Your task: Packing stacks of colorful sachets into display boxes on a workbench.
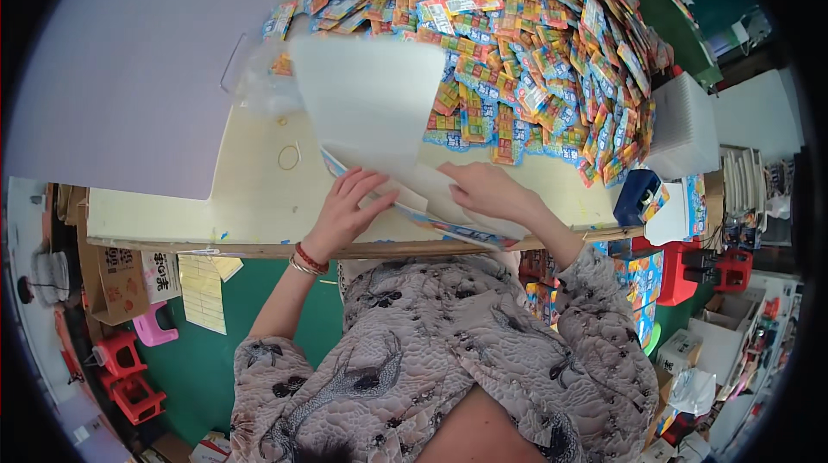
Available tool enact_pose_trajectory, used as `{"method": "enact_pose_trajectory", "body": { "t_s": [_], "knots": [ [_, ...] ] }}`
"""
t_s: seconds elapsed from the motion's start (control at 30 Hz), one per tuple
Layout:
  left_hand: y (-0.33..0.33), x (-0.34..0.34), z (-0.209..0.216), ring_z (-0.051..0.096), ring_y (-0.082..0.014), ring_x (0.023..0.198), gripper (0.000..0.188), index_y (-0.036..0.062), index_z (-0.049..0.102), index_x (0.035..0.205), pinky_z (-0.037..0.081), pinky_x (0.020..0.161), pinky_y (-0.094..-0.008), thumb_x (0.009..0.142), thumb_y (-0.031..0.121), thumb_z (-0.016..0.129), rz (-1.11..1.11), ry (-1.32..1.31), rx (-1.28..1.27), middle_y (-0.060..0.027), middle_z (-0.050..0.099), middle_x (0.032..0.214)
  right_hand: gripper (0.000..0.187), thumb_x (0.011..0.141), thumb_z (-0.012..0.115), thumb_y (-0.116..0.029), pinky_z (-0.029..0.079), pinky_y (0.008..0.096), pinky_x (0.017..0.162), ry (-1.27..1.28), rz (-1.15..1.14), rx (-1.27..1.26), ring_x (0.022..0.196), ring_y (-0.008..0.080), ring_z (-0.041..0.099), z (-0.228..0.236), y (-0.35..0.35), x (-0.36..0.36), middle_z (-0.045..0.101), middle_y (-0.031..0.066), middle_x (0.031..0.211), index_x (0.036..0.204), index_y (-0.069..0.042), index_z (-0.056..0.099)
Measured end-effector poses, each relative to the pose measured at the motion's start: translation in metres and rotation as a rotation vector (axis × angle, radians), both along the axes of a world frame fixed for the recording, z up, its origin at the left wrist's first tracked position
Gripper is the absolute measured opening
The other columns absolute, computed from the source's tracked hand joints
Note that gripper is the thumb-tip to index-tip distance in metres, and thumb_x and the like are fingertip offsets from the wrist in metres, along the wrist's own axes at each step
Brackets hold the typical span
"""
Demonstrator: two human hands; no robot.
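Observation:
At the near edge of the table, both hands are on a piece of folded cardboard (431,188), white inside with a printed blue and orange outer edge. A tall white panel (371,92) stands up from it, slightly blurred. My left hand (349,208), with a red bracelet and a bangle at the wrist, grips the near left part, its fingers laid over the inner side. My right hand (492,193) pinches the right part, thumb and fingers bent around the board. Beyond the panel lies a large heap of small colourful packets (517,66).
A big grey-lilac sheet (129,66) covers the table's left side. A rubber band (289,156) and a clear plastic bag (267,79) lie near it. At right are stacked white trays (686,126) and a dark blue tape dispenser (638,195). Red stools (134,385) stand below left.

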State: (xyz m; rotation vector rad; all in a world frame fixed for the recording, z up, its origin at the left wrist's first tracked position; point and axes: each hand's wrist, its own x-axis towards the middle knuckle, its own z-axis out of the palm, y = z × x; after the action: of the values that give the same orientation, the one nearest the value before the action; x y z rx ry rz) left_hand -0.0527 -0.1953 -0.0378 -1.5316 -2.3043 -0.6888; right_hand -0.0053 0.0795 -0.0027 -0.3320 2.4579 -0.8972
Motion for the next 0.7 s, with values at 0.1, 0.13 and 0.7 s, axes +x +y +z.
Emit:
{"method": "enact_pose_trajectory", "body": {
  "t_s": [0.1, 0.13, 0.7],
  "knots": [
    [0.001, 0.015, -0.005, 0.055, -0.0243, 0.102, 0.037, 0.0124, 0.063, 0.105, 0.043, 0.096, -0.0409, 0.068, 0.008, 0.065, -0.035, -0.07, 0.072, -0.0056, 0.057, 0.103, 0.04, 0.083, 0.063, -0.03, 0.049, 0.0447, 0.075, 0.098, 0.014, 0.027, 0.083, 0.0379, 0.063, -0.011, -0.005, -0.003, 0.065, 0.0212, 0.086, 0.114, -0.005, 0.059],
    [0.002, 0.017, -0.004, 0.055, -0.0243, 0.102, 0.037, 0.0124, 0.063, 0.105, 0.043, 0.096, -0.0409, 0.068, 0.008, 0.065, -0.039, -0.076, 0.066, -0.0056, 0.057, 0.103, 0.037, 0.082, 0.065, -0.028, 0.049, 0.0446, 0.072, 0.145, 0.069, -0.044, 0.082, 0.0374, 0.063, -0.019, -0.006, -0.007, 0.065, 0.0213, 0.086, 0.11, -0.004, 0.061],
    [0.058, -0.015, 0.057, 0.064, -0.032, 0.07, 0.054, 0.0018, 0.055, 0.099, 0.05, 0.062, -0.0423, 0.081, 0.052, 0.062, 0.383, -0.471, -0.711, -0.0133, 0.062, 0.07, 0.039, 0.078, 0.05, -0.005, 0.049, 0.0524, 0.075, 0.282, -0.521, 0.406, 0.085, 0.0416, 0.064, -0.018, 0.003, -0.057, 0.065, 0.024, 0.083, 0.115, 0.007, 0.051]
  ]
}}
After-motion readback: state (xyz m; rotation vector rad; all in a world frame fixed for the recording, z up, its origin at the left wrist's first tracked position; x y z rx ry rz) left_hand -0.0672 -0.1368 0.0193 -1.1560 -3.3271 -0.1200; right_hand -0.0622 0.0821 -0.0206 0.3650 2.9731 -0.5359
